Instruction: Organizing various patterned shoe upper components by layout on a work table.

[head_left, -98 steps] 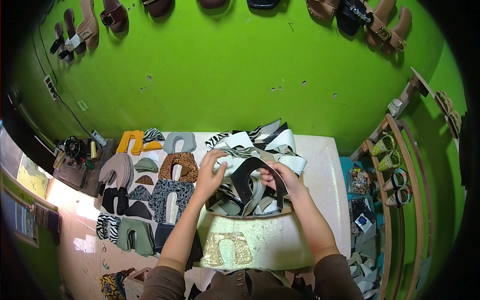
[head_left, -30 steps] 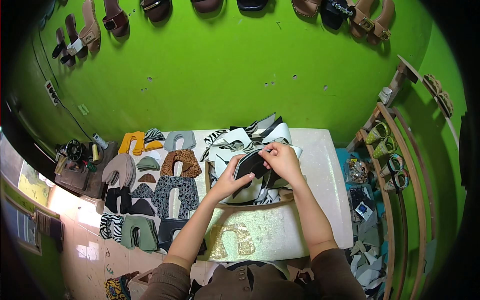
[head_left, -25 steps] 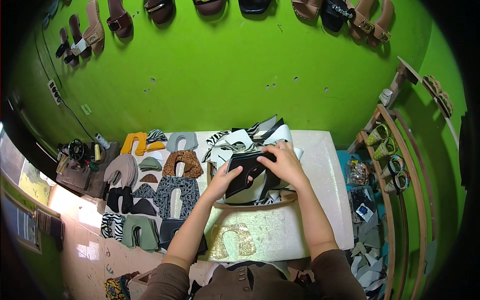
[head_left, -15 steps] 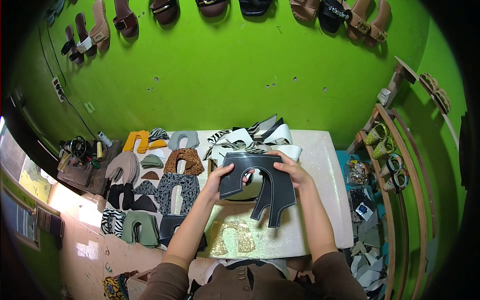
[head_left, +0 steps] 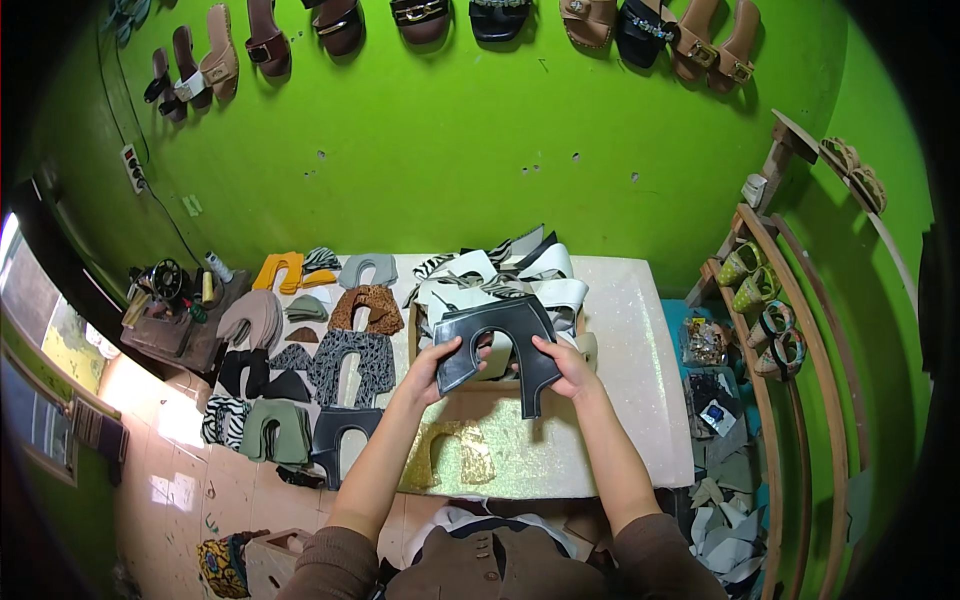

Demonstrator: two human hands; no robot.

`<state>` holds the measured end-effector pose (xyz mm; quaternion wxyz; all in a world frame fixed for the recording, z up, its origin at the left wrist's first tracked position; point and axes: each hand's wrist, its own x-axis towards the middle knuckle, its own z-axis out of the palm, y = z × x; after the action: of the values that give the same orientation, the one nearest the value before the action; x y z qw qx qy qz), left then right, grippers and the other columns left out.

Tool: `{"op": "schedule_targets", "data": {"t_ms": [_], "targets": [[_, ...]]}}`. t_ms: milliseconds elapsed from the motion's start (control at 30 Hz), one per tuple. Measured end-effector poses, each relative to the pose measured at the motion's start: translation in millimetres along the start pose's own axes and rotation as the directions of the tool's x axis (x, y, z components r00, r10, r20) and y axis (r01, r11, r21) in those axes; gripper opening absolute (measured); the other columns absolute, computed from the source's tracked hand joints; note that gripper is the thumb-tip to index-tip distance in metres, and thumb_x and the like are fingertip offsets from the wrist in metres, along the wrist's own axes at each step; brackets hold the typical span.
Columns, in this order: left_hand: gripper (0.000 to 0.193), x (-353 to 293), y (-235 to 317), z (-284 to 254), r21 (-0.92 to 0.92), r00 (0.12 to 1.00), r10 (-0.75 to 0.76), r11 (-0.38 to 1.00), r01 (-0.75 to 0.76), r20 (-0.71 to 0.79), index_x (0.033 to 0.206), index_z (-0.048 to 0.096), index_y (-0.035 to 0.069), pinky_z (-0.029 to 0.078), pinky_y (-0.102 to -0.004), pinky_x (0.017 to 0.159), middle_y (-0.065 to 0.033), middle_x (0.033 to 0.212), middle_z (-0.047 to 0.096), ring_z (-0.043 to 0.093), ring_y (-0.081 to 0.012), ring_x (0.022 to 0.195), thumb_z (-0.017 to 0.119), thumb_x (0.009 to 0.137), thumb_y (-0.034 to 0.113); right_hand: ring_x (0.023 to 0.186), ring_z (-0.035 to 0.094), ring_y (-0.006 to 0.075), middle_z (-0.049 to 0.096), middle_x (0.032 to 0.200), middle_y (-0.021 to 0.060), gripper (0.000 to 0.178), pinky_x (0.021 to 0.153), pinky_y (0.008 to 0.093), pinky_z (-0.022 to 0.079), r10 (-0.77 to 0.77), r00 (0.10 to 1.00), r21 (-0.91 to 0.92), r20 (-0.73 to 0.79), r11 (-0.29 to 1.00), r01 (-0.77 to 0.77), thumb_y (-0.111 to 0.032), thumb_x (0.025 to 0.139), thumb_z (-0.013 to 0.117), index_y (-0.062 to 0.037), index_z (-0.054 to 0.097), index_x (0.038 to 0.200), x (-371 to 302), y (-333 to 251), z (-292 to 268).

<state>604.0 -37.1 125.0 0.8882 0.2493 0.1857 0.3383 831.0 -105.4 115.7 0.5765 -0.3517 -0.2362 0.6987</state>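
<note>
Both my hands hold up black arch-shaped shoe-upper pieces [head_left: 515,322], smooth and leather-like, above the table. My left hand [head_left: 432,372] is closed on the left leg, thumb in front and fingertips showing through the arch opening. At the right side, my right hand [head_left: 568,368] pinches the edge with its thumb in front. The layers lie nearly flush, so I cannot tell how many there are. Behind them is a box [head_left: 414,340] heaped with white and zebra-striped strips [head_left: 555,290]. A gold glittery arch-shaped piece [head_left: 470,460] lies on the table below my hands.
Stacks of cut pieces cover the table's left side: orange [head_left: 278,268], leopard-print [head_left: 375,312], green [head_left: 275,428] and black [head_left: 345,416]. A sewing machine [head_left: 165,285] stands further left. Wooden shelving [head_left: 790,330] with sandals is at the right, beside bins of scraps [head_left: 725,530]. Sandals hang on the green wall.
The black pieces have come together; their right legs were fanned apart, with pale outlines showing. My right hand has moved from the top edge down to the right side.
</note>
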Motion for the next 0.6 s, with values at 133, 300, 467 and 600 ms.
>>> {"op": "schedule_targets", "data": {"t_ms": [133, 300, 467, 600], "targets": [[0.034, -21, -13, 6, 0.287, 0.985, 0.08, 0.957, -0.033, -0.155, 0.116, 0.046, -0.006, 0.056, -0.0322, 0.069, -0.0187, 0.104, 0.06, 0.064, -0.0244, 0.083, 0.051, 0.089, 0.013, 0.088, 0.062, 0.0194, 0.062, 0.099, 0.0096, 0.034, 0.078, 0.0291, 0.051, 0.095, 0.993, -0.182, 0.068, 0.98, -0.081, -0.015, 0.084, 0.063, -0.0004, 0.051, 0.113, -28, 0, 1], [0.036, -56, -37, 3, 0.163, 0.99, 0.024, 0.987, -0.002, -0.136, 0.117, 0.046, -0.006, 0.055, -0.0329, 0.073, -0.0192, 0.106, 0.06, 0.064, -0.0232, 0.086, 0.052, 0.088, 0.015, 0.093, 0.059, 0.0165, 0.059, 0.104, 0.0086, 0.054, 0.079, 0.0289, 0.05, 0.027, 0.996, -0.459, 0.088, 0.888, 0.016, -0.006, 0.071, 0.073, -0.0009, 0.046, 0.118, -52, 29, -1], [0.037, -92, -61, -13, 0.123, 0.986, 0.054, 0.992, -0.035, -0.157, 0.118, 0.044, -0.008, 0.055, -0.0359, 0.077, -0.0204, 0.108, 0.059, 0.063, -0.0265, 0.089, 0.052, 0.087, 0.01, 0.102, 0.055, 0.0253, 0.049, 0.117, 0.0156, 0.09, 0.084, 0.0343, 0.047, -0.306, 0.952, -0.798, 0.026, 0.567, 0.204, -0.016, 0.065, 0.079, -0.0055, 0.023, 0.135, -62, 66, -4], [0.031, -118, -65, -19, 0.152, 0.961, 0.059, 0.988, -0.018, -0.27, 0.116, 0.047, -0.004, 0.055, -0.0305, 0.073, -0.0167, 0.104, 0.062, 0.064, -0.0219, 0.085, 0.05, 0.087, 0.005, 0.111, 0.049, 0.0359, 0.039, 0.13, 0.019, 0.103, 0.092, 0.0394, 0.042, -0.411, 0.905, -0.971, 0.114, 0.145, 0.188, -0.03, 0.061, 0.08, -0.0122, 0.016, 0.14, -69, 83, 23]]}}
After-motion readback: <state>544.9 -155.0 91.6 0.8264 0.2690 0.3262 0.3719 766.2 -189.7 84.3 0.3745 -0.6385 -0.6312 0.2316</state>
